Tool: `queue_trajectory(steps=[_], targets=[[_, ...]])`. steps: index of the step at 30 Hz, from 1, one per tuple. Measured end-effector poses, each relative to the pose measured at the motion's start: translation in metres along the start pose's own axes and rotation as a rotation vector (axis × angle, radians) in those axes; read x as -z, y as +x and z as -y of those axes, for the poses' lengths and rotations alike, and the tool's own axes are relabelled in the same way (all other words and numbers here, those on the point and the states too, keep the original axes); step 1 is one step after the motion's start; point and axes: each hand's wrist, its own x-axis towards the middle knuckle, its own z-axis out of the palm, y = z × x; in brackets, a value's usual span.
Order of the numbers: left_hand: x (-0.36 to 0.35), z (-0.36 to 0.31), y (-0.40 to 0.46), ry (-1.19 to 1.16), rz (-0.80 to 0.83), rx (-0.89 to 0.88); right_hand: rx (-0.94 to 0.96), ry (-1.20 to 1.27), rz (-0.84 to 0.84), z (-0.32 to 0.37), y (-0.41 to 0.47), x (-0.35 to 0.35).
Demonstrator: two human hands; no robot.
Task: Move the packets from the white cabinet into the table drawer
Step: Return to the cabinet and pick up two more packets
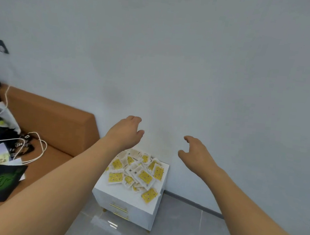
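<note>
While the fingers of the left hand [125, 131] hang loosely curled and grasp nothing, those of the right hand [196, 155] are likewise relaxed and bent, thumb apart from the rest, with nothing between them. Both hands are raised in front of the pale wall [194, 54], well above the white cabinet [129, 200], and both bare forearms reach in from the lower edge of the view. The packets [137, 172], yellow with white borders, lie in a loose overlapping heap on the cabinet's top, one near its front right corner. The cabinet stands against the wall on a grey tiled floor [186, 234], with gold drawer handles [118, 208] on its front. To the left sits a tan bed frame [55, 123] strewn with white cables [34, 143], papers and a black packet with green print [2, 180].
</note>
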Motion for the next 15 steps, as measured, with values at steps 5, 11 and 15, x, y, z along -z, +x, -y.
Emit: queue_trajectory(steps=[5,11,15], targets=[[-0.009,0.072,0.075,-0.07,0.088,0.025,-0.059,0.032,0.035,0.032,0.072,-0.051],[-0.057,0.129,0.138,-0.074,0.322,0.046,-0.219,0.061,0.114,0.018,0.124,-0.109],[-0.104,0.147,0.164,-0.028,0.482,0.033,-0.308,0.053,0.196,-0.011,0.159,-0.147]])
